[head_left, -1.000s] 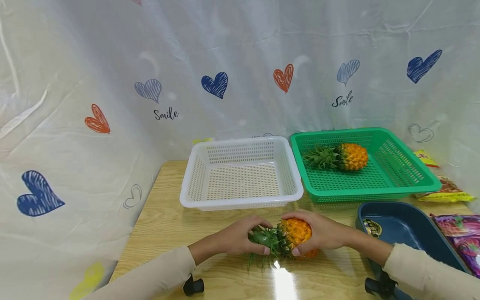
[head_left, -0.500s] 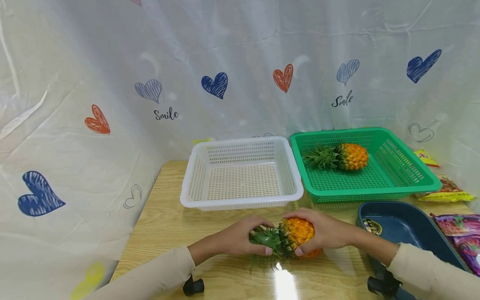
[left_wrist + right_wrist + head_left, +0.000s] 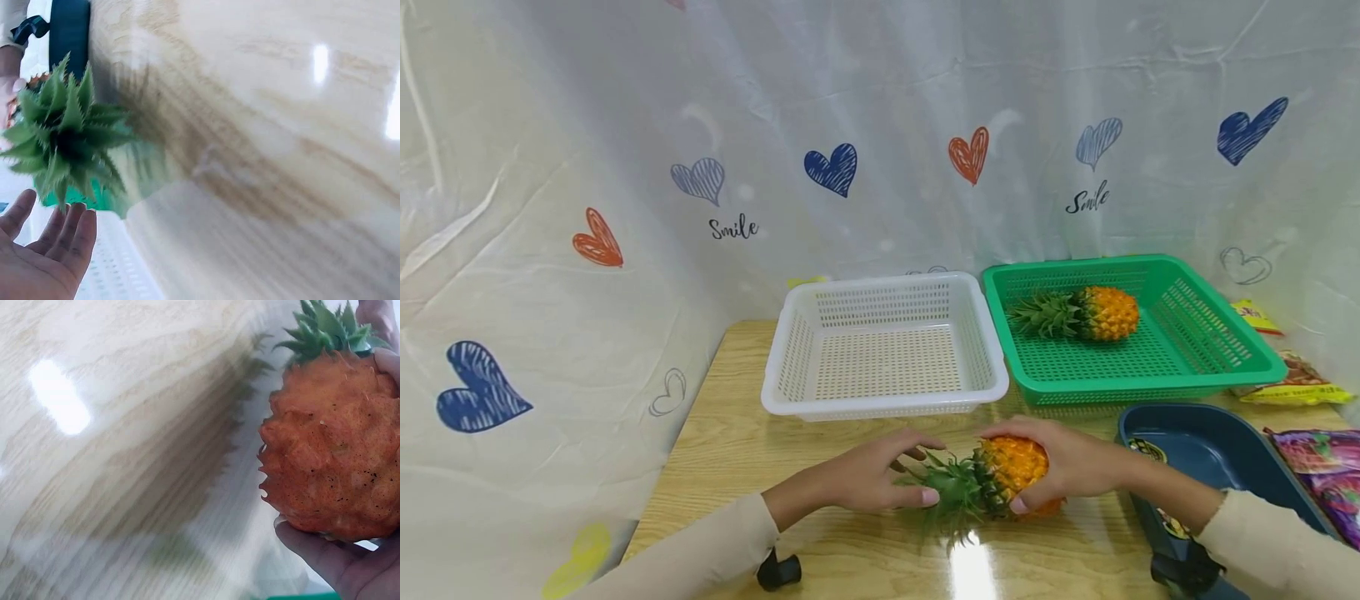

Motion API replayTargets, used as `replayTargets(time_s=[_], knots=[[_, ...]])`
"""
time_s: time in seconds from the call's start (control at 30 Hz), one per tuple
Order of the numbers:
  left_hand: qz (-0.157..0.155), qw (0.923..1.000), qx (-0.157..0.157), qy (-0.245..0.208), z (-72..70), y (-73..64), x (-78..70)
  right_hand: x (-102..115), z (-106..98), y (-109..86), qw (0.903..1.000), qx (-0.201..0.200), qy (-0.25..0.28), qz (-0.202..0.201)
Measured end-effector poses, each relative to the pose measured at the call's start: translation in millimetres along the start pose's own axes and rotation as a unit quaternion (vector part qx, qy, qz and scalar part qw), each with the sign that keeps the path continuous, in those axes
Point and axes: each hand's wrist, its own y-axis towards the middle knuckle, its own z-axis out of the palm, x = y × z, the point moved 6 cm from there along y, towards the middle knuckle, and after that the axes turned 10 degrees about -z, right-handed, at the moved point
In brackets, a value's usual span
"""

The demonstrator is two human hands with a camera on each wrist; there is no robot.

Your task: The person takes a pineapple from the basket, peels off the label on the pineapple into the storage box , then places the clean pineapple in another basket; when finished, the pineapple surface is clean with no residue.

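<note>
A small pineapple [image 3: 1013, 471] with an orange body and green leafy crown [image 3: 953, 485] lies on its side, low over the front of the table. My right hand [image 3: 1071, 467] grips its body, thumb on the near side and fingers over the far side. In the right wrist view the orange base [image 3: 337, 450] faces the camera. Beside the crown is my left hand [image 3: 872, 475], its fingers spread and relaxed around the leaf tips. The left wrist view shows those fingers [image 3: 65, 240] just off the leaves [image 3: 65, 128], holding nothing.
A white basket [image 3: 883, 406] stands behind the hands. To its right, a green basket [image 3: 1150, 387] holds another pineapple [image 3: 1108, 315]. A dark blue tub [image 3: 1210, 450] sits by the right forearm, with purple packets [image 3: 1318, 467] and a yellow packet [image 3: 1296, 392] at the right edge.
The pineapple and my right hand have shifted slightly to the right. My left hand has loosened from the crown, its fingers now wider apart and a little to the left.
</note>
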Motion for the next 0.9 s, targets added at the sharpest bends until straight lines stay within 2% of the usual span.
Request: replayTargets(time_s=[0.23, 0.47, 0.63, 0.73, 0.9], knots=[[0.011, 0.9994, -0.032, -0.005, -20.9, -12.0, -6.3, 4.3, -14.0, -12.8, 0.9992, 0.007, 0.036, 0.014], [0.031, 0.9969, -0.072, -0.003, -45.3, -20.9, -11.8, 9.1, -30.6, -28.4, 0.9988, 0.008, 0.046, 0.018], [0.02, 0.9919, -0.122, 0.029, -65.4, -25.8, -9.8, 13.1, -45.8, -40.8, 0.9984, 0.006, 0.056, -0.005], [0.01, 0.9877, -0.15, 0.041, -76.8, -28.8, -5.6, 17.7, -56.3, -47.2, 0.9979, 0.005, 0.064, -0.006], [-0.007, 0.9779, -0.199, 0.064, -94.9, -33.2, 5.0, 25.8, -75.7, -57.1, 0.9988, -0.016, 0.046, -0.002]])
